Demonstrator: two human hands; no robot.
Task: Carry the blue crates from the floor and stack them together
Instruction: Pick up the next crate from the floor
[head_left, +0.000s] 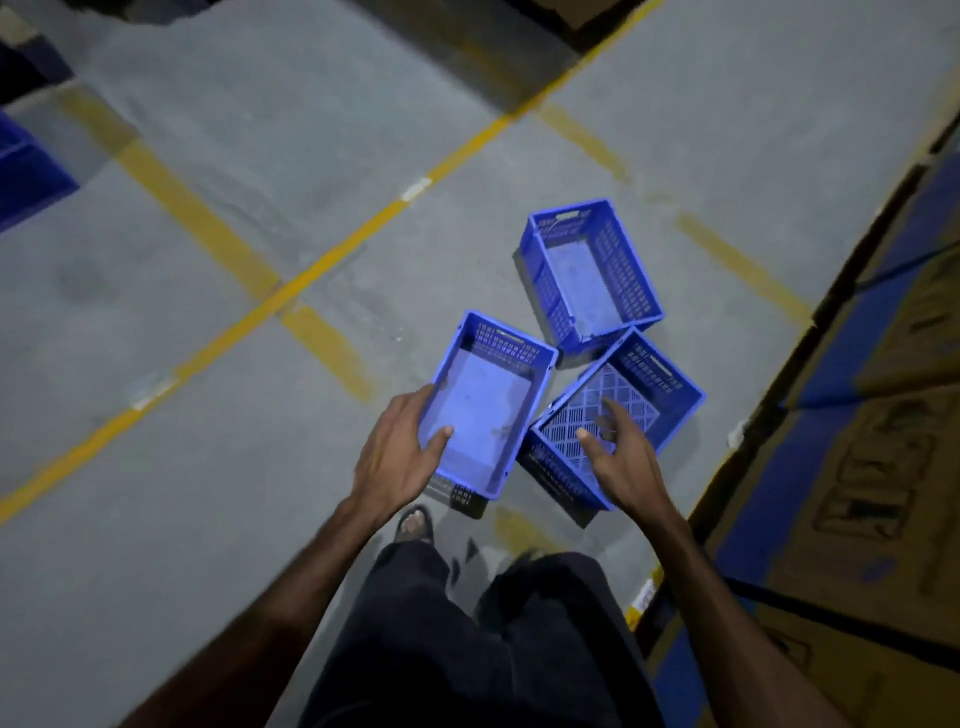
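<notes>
Three blue plastic crates sit close together on the grey concrete floor (218, 322), all open side up. The near-left crate (488, 410) has a solid bottom. The lattice-bottomed crate (623, 410) lies just right of it, turned at an angle, and the far crate (589, 275) stands behind both, touching the lattice one's corner. The left hand (400, 452) is at the near-left crate's left rim, its fingers hidden behind the wall and its thumb inside; whether it grips I cannot tell. The right hand (618, 457) hovers over the lattice-bottomed crate with fingers spread, holding nothing. Yellow floor lines (332, 254) cross the concrete. Cardboard boxes (862, 467) stand along the right.
</notes>
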